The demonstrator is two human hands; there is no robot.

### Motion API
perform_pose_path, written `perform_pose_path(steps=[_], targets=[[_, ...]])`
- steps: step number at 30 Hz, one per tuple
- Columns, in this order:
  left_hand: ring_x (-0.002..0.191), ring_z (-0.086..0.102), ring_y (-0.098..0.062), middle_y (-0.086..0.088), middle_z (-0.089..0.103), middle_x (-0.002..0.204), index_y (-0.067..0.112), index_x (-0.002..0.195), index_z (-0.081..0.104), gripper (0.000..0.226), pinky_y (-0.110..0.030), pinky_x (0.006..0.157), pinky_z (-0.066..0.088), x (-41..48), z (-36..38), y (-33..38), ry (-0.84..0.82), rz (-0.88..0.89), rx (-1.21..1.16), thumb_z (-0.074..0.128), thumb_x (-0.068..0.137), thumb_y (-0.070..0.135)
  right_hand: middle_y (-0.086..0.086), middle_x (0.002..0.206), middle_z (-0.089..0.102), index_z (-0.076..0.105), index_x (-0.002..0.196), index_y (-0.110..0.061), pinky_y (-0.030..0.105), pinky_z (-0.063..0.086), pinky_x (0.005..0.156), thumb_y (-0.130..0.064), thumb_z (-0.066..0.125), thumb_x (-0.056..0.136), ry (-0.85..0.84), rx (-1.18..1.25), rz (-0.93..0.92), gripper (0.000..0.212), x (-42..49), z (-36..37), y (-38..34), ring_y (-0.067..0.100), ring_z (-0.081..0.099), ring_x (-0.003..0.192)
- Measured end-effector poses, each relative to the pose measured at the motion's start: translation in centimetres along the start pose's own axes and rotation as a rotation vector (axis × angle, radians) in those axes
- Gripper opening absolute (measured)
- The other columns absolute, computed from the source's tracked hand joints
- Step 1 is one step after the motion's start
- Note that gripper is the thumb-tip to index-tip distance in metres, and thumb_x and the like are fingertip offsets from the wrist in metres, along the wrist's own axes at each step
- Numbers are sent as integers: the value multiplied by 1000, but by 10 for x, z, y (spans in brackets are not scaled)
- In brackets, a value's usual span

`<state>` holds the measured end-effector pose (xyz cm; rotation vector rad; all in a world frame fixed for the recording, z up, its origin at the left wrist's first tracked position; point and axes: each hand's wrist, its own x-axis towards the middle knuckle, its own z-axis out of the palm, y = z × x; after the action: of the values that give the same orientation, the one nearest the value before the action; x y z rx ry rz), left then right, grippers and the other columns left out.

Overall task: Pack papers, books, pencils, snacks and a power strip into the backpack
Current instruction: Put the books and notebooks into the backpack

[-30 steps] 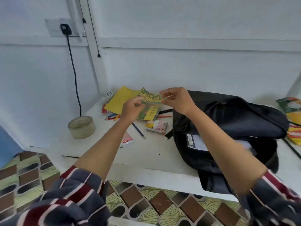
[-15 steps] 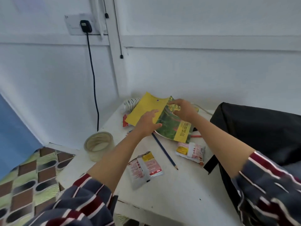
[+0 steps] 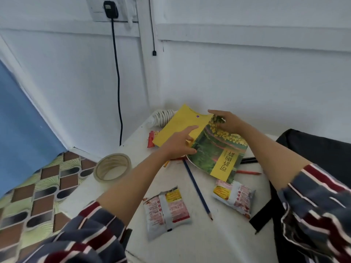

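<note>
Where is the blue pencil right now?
The blue pencil lies on the white table in the head view's lower middle, between the left snack packet and the right snack packet, just below the green book.

The person wears a loose shirt of dark slate blue, crossed by broad dark-red bands edged with thin white lines. The left sleeve (image 3: pixel 85 234) fills the frame's 7 o'clock corner and ends in a soft, bunched cuff near the elbow. The right sleeve (image 3: pixel 319 211), at 4 o'clock, shows the same striping, smeared by blur. Beyond each cuff the 2 forearms are bare down to the left hand (image 3: pixel 178 143) and right hand (image 3: pixel 226 120).
</note>
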<state>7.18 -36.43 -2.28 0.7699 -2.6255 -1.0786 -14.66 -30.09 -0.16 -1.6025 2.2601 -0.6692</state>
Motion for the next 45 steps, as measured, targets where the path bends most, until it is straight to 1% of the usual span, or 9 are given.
perform_pose_path(steps=[5, 10, 17, 22, 28, 34, 37, 39, 45], targets=[[90, 62, -19, -7, 59, 110, 36, 144, 25, 83, -24, 78, 50, 2, -15, 11, -78, 4, -96, 71, 80, 10, 8, 106, 54, 53, 131, -18, 35, 46, 81, 16, 49, 82, 46, 132, 27, 59, 3, -12, 9, 29, 50, 95], [89, 61, -11, -4, 57, 106, 36, 144, 25, 81, -18, 72, 51, -5, -24, 24, -88, 49, -94, 68, 81, 7, 3, 65, 35, 62, 112, -4, 26, 33, 59, 16, 60, 78, 47, 259, 39, 39, -6, -33, 13, 15, 34, 60], [94, 64, -14, -4, 65, 100, 32, 139, 37, 71, -10, 67, 50, -19, -39, 48, -60, 127, -212, 62, 81, -1, 2, 83, 47, 61, 101, -9, 23, 45, 63, 9, 62, 82, 31, 277, 26, 26, -32, -72, -9, 14, 47, 76], [104, 61, -11, -6, 66, 104, 35, 138, 39, 71, -13, 85, 47, -34, -48, 66, -34, 190, -215, 61, 81, 0, 3, 111, 53, 59, 96, -13, 24, 46, 65, 5, 58, 86, 57, 268, -7, 20, -55, -97, -27, 18, 49, 97], [94, 61, -2, 3, 66, 99, 34, 137, 40, 68, -13, 85, 47, -55, -60, 81, 3, 246, -263, 59, 84, -3, 3, 79, 58, 58, 84, -24, 19, 39, 59, 4, 58, 87, 174, 374, -58, 28, -87, -110, -52, 12, 50, 72], [86, 67, -7, -5, 66, 101, 32, 141, 32, 68, -19, 70, 54, -75, -58, 87, 288, 288, -675, 58, 88, -1, 6, 80, 57, 58, 90, -21, 17, 51, 62, 4, 55, 89, 365, 614, -155, 25, -137, -117, -65, 7, 58, 69], [110, 59, -16, -8, 57, 124, 41, 136, 28, 70, -27, 81, 55, -80, -40, 87, 339, 359, -772, 57, 89, -2, -4, 67, 58, 57, 90, -22, 17, 46, 55, 5, 54, 89, 545, 734, -132, 27, -165, -119, -69, 4, 55, 59], [130, 41, -18, 0, 41, 143, 43, 131, 36, 61, -28, 92, 51, -84, -27, 93, 324, 413, -667, 58, 89, 5, -10, 57, 57, 57, 87, -22, 20, 44, 56, 7, 53, 89, 669, 818, -90, 29, -183, -120, -69, 5, 52, 57], [119, 40, 3, 18, 48, 125, 27, 122, 54, 41, -19, 101, 32, -98, 1, 138, 148, 394, -710, 55, 90, 1, -2, 69, 58, 57, 73, -15, 20, 47, 54, 8, 47, 90, 757, 970, 63, 30, -245, -129, -68, 9, 55, 61]])
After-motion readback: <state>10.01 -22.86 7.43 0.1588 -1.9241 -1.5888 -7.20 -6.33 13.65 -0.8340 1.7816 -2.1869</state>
